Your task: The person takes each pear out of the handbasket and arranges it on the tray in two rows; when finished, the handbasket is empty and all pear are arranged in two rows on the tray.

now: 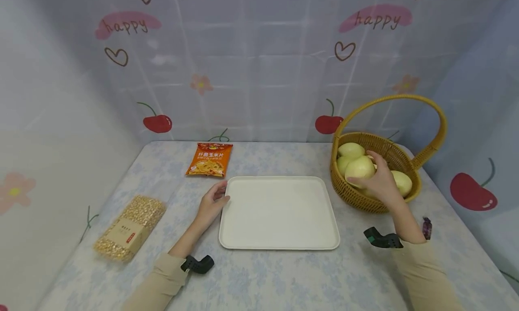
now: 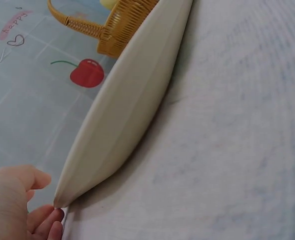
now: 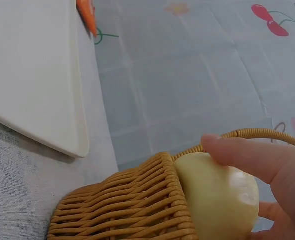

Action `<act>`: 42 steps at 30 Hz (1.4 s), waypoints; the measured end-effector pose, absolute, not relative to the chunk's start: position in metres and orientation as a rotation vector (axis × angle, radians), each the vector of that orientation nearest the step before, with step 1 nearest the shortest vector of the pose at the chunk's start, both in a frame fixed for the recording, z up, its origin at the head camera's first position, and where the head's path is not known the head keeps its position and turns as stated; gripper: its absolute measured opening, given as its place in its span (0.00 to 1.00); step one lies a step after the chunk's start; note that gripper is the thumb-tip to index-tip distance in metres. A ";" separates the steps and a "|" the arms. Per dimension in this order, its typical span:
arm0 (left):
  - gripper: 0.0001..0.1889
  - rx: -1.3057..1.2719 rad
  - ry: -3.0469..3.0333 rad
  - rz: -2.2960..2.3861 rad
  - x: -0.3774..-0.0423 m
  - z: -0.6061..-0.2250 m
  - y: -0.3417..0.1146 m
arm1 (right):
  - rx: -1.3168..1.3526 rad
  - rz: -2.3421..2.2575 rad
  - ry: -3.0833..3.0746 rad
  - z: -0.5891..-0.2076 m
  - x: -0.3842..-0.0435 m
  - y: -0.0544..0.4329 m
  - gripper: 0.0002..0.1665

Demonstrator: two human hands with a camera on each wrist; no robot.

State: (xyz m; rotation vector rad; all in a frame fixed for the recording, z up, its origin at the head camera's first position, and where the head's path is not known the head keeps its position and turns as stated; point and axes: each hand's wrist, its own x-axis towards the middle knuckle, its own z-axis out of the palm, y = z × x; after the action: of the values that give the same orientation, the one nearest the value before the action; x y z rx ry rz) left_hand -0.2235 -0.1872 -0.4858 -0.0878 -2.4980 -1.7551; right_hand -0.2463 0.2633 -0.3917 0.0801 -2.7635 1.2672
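Head view: Your right grip (image 1: 380,178) reaches into a handled wicker basket (image 1: 350,196) at the right rear of the counter (image 1: 279,279), thumb and fingers spread wide and curved round a round, pale green fruit (image 1: 359,168). More fruits (image 1: 402,183) of the same kind lie beneath and beside it. Your left grip (image 1: 211,205), holding nothing in its curl, rests at the left edge of a white rectangular tray (image 1: 279,214), its fingers loosely bent and parted. Behind it lies an orange snack packet (image 1: 209,160); to the left, a pack of yellow kernels (image 1: 129,227) with a paper band. A printed curtain (image 1: 251,76) hangs behind the counter.

Left wrist view: Your left fingertips sit right at the tray's corner, with the thumb side standing apart from the rim. The basket shows beyond the tray's far end.

Right wrist view: Your thumb lies across the top of the held fruit, other fingers on its far side. The fruit rests at the basket's woven rim, partly hidden by it, with the tray nearby.
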 end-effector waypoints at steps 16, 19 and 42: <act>0.28 -0.158 -2.470 -1.731 -0.232 -0.501 -0.192 | 0.008 1.331 -2.599 -0.391 -0.242 0.258 0.58; 0.28 -0.158 -2.477 -1.720 -0.233 -0.502 -0.193 | -0.012 1.346 -2.554 -0.387 -0.240 0.254 0.58; 0.29 -0.132 -2.475 -1.758 -0.232 -0.494 -0.191 | 0.354 1.644 -2.607 -0.379 -0.257 0.123 0.53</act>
State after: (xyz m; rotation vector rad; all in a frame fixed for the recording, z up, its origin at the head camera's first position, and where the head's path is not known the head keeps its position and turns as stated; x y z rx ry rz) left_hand -0.2322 -0.1915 -0.4941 -0.1316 -2.4752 -1.7581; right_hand -0.2568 0.1232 -0.3790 0.3538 -2.6073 1.6439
